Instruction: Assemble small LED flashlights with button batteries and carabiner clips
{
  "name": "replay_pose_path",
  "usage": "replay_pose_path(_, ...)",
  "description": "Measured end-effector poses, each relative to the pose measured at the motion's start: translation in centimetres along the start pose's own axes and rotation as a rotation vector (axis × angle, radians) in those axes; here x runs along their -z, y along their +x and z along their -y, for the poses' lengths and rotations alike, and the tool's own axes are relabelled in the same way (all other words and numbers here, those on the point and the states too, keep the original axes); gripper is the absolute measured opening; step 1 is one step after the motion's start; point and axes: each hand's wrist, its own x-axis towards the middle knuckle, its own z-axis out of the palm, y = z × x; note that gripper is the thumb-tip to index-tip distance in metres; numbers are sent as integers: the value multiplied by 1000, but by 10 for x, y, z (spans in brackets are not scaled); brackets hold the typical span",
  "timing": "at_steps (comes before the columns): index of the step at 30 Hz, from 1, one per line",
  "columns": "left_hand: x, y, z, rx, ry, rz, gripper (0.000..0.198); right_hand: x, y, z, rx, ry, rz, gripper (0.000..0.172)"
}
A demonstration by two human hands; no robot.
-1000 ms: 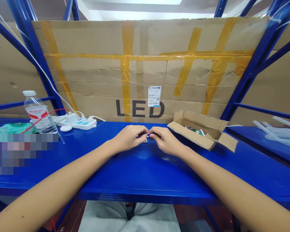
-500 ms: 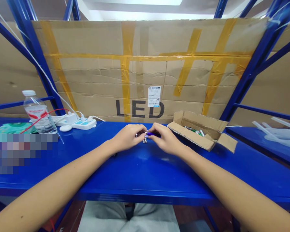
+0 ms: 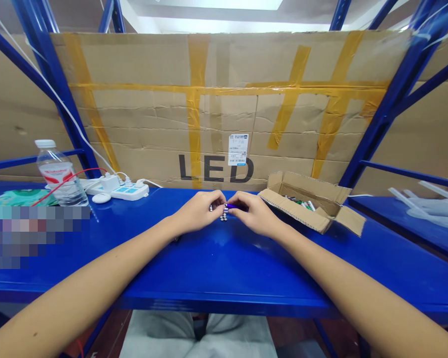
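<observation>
Above the middle of the blue table (image 3: 216, 273) my two hands meet, fingertips almost touching. My right hand (image 3: 251, 209) pinches a thin, shiny purple stick-like piece (image 3: 231, 206) that points toward the left fingers. The fingers of my left hand (image 3: 197, 210) are curled and closed on small silver metal parts (image 3: 211, 208), mostly hidden. Just below the fingertips, between the hands, shiny silver bead-like bits (image 3: 223, 217) show; whether they hang from the purple piece or lie on the table I cannot tell. A small dark object (image 3: 177, 238) lies beside my left wrist.
An open cardboard box (image 3: 302, 204) with small green and silver cylinders stands at right. At left are a water bottle (image 3: 61, 174), a green packet (image 3: 20, 198) and a white power strip (image 3: 127, 190). A large cardboard sheet (image 3: 149, 129) stands behind; clear plastic (image 3: 433, 204) lies far right.
Both hands stay almost in place, with tiny finger shifts around the purple piece and silver bits. Nothing has been let go.
</observation>
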Motion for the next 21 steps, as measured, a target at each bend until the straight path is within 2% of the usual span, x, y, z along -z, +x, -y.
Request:
replay_pose_path(4,-4,1,1,85,-191,-46,10,-2,2,-2,-79,135,-14,9)
replay_pose_path(8,-9,3,5,212,-405,-56,19,-8,2,-4,-170,336,-36,25)
replay_pose_path(12,-12,5,6,212,-515,-111,19,-8,2,-2,-177,347,-3,36)
replay_pose_path(14,-10,6,5,204,-535,-180,17,1,3,-2,-165,188,12,36)
replay_pose_path(17,-4,8,4,229,-572,-278,17,27,7,-3,-223,-239,48,16)
replay_pose_path(21,1,11,7,271,-605,-380,11,56,8,-8,-399,-614,367,29)
